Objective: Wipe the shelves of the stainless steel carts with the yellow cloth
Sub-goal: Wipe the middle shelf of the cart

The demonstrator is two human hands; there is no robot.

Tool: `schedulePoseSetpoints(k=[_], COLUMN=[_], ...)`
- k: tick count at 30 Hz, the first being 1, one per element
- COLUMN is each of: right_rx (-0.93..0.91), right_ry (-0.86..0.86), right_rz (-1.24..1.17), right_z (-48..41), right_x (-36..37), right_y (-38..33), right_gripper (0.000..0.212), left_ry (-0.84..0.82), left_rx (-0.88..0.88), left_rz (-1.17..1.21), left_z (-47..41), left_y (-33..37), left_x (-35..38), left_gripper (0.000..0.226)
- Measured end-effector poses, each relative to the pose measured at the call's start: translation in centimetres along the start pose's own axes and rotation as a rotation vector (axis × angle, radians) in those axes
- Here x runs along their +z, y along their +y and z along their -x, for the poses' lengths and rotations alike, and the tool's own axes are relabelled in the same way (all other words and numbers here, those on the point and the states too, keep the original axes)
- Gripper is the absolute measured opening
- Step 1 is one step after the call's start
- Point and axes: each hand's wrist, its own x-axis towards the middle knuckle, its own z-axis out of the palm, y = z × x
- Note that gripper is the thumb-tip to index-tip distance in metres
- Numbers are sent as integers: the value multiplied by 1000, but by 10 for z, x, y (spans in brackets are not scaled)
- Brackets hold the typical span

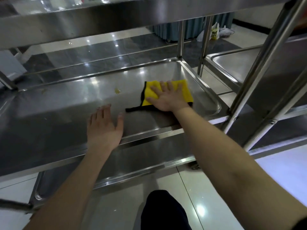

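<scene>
Cart [259, 77]: stainless steel with tiered trays, seen from a crouch at its front. A second cart of the same kind [232, 63] stands just beside it on the right.

Middle shelf [66, 103]: a rimmed tray, and the work surface at present. Upper shelf [99, 22] overhangs it. Lower shelf [132, 156] shows beneath the front rim.

Right hand [167, 97]: palm down and fingers straight and spread, pressing flat on the yellow cloth [186, 90]. Nothing is gripped; the cloth is pinned under the palm only.

Left hand [103, 127]: palm down near the front rim of the middle shelf, fingers straight and a little apart, holding nothing. It looks like a brace, though I cannot tell whether it touches the steel.

Cloth position: right half of the middle shelf, near the far right corner. It has black edging, and one black corner trails out to the left, nearer the front rim.

Residue: a small yellowish spot [117, 90] lies on the shelf to the left of the cloth, apart from it. A fainter smear [44, 91] sits further left.

Step in hand (judgement): wiping the middle shelf, with the right end under the cloth and the left portion apparently not yet done. I cannot tell how clean the other shelves or the second cart are.

Next move (judgement): sweep the cloth leftward under firm flat pressure, across the spot and on towards the smear. The trailing corner may fold under, so the palm should stay centred. The left hand sits close to that path and would likely need to shift or lift.
</scene>
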Motion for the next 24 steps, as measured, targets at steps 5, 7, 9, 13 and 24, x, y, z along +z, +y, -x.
schedulePoseSetpoints(k=[5,7,9,13,24], right_rx=[-244,-307,-288,-109,-48], right_ry=[-57,-85,-102,-112,-13], right_rz=[-21,-18,-26,-66,-8], right_z=[39,58,73,84,41], right_x=[11,10,6,-10,14], right_y=[-32,-14,12,82,-33], right_gripper=[79,79,82,79,89], left_ry=[0,-1,1,-9,10], left_rx=[-50,-65,-86,-118,-123], left_rz=[14,34,68,87,163], left_z=[-3,-4,-5,-4,-2], left_y=[-3,-6,-8,-9,6], left_x=[-1,0,0,-1,-2], left_gripper=[71,71,72,73,67])
